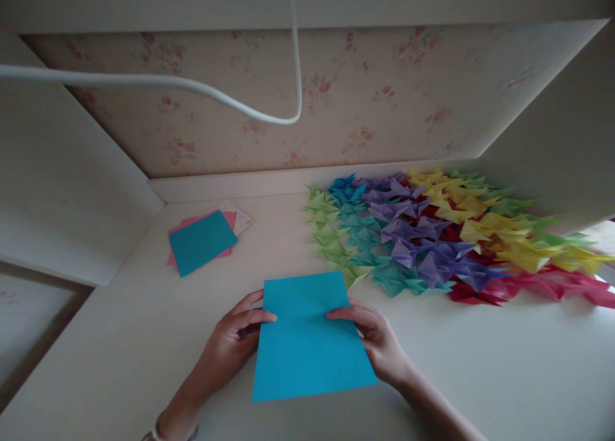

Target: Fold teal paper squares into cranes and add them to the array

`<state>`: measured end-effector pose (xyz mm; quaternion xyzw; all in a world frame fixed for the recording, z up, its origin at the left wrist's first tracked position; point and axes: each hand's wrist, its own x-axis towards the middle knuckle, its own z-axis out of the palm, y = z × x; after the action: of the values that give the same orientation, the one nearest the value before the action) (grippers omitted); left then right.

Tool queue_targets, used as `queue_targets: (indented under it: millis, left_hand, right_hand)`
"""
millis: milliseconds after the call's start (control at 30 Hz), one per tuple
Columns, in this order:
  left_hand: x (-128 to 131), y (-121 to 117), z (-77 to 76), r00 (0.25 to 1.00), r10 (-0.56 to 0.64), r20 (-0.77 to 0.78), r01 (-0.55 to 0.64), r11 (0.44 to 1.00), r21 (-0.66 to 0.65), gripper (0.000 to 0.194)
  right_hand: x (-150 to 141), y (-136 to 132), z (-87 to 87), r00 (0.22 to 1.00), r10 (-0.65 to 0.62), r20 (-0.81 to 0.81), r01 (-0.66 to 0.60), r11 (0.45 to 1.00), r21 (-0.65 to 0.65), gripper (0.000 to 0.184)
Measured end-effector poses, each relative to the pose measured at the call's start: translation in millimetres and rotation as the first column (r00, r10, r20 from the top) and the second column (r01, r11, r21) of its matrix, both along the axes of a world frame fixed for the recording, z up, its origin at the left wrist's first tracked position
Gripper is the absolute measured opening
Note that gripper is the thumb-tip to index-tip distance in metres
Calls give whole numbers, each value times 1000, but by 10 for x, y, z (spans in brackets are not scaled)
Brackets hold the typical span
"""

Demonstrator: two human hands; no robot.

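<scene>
A flat blue sheet of paper (310, 348) is held up in front of me over the white desk, with no fold that I can make out. My left hand (235, 341) grips its left edge, thumb on top and fingers behind. On the opposite edge, my right hand (372, 335) pinches the sheet the same way. Parts of the fingers are hidden behind the paper.
Rows of folded paper cranes, such as purple cranes (435, 268) and yellow cranes (497, 226), cover the desk's right side. To the left lies a small pile of paper with a teal sheet (202, 242) on top. A white cable (192, 82) hangs across the upper view.
</scene>
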<state>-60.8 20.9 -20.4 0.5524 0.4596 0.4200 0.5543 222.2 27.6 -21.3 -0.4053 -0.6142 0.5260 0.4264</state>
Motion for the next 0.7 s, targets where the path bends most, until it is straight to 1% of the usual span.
queue_targets:
  millis: [67, 133, 200, 300, 367, 433, 500, 567, 633, 667, 700]
  left_hand:
    - [36, -39, 57, 1000, -13, -7, 13, 999, -34, 15]
    - [92, -83, 121, 997, -71, -20, 70, 996, -54, 18]
    - [143, -123, 159, 995, -95, -34, 93, 994, -57, 24]
    - [159, -152, 163, 996, -80, -35, 76, 992, -102, 22]
    - [139, -148, 165, 997, -56, -53, 50, 994, -98, 19]
    - [125, -134, 190, 996, -15, -93, 10, 999, -50, 17]
    - [137, -122, 234, 994, 36, -105, -36, 999, -1, 19]
    - [176, -124, 274, 994, 64, -87, -63, 998, 16, 21]
    - [230, -142, 288, 991, 104, -79, -106, 994, -24, 20]
    - [257, -154, 285, 987, 143, -72, -148, 987, -57, 21]
    - [283, -165, 278, 979, 193, -58, -198, 976, -90, 27]
  right_hand:
    - [-5, -11, 12, 1000, -27, 7, 27, 1000, 5, 25]
    - [-8, -22, 14, 998, -60, 5, 60, 998, -1, 26]
    - [-10, -30, 14, 997, -77, 2, 77, 997, 8, 28]
    - [-12, -41, 14, 998, -63, 8, 63, 998, 20, 33]
    - [-17, -52, 12, 999, -42, 0, 42, 999, -2, 34]
    - [-33, -65, 13, 999, -32, -18, 32, 999, -35, 35]
    - [-64, -70, 22, 998, -48, -29, 46, 997, -61, 36]
    - [-111, -60, 45, 996, -87, -23, 85, 993, -79, 37]
    - [-169, -32, 74, 989, -146, -36, 142, 985, -100, 37]
    - [-199, -12, 87, 982, -180, -59, 173, 978, -116, 35]
    - [-230, 10, 96, 972, -214, -97, 200, 970, -137, 32]
